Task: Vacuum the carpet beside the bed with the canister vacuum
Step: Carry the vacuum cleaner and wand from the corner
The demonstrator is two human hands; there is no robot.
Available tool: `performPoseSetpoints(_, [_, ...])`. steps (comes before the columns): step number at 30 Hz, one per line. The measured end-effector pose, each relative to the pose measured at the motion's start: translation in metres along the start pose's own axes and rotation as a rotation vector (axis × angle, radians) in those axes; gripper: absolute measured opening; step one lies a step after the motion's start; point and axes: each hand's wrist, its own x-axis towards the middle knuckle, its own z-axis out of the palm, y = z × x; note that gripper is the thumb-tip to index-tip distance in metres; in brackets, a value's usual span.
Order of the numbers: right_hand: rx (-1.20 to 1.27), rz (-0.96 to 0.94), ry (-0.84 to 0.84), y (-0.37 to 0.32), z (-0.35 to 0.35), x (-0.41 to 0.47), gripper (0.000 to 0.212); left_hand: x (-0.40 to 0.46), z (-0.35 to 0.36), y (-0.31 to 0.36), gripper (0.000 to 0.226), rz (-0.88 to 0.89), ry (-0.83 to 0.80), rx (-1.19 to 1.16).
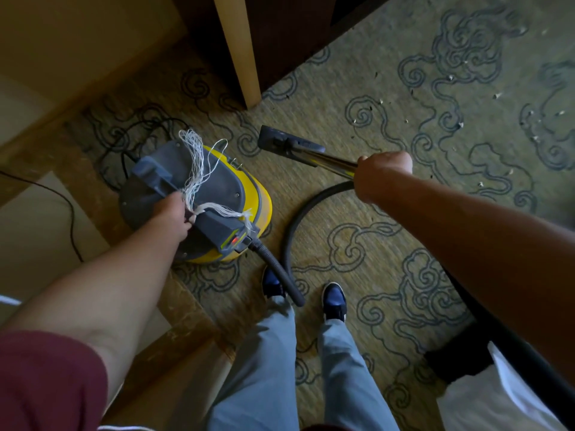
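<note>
A yellow and grey canister vacuum [245, 194] stands on the patterned carpet [389, 98] at centre left, with white strings draped over its top. My left hand [172, 217] grips its grey handle [186, 194]. My right hand [381, 174] is closed round the metal wand [329, 161], whose dark floor head [281, 141] rests on the carpet just right of the canister. A black hose [294, 222] loops from the canister's front round to the wand. White crumbs [451, 77] are scattered over the carpet at upper right.
A pale wooden furniture leg [239, 48] stands behind the vacuum, dark furniture beside it. A black power cord [124, 141] coils at left near a stone threshold [102, 209]. The bed's dark base and white linen [485, 402] are at lower right. My feet [334, 300] are below the hose.
</note>
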Motion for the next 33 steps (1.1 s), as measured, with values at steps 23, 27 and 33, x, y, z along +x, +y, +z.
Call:
performPoseSetpoints(23, [0.324,-0.129,0.068,0.064,0.125,-0.074,0.046,-0.098,0.009,-0.123,0.054,0.59,0.213,1.032])
performPoseSetpoints(27, [0.428,-0.114,0.038,0.047,0.135,-0.056,0.045,-0.091,0.006,-0.117,0.07,0.783,0.34,1.118])
performPoseSetpoints(33, [0.488,-0.05,0.067,0.011,0.143,-0.027,0.048,-0.066,0.019,-0.104,0.092,1.005,0.404,1.246])
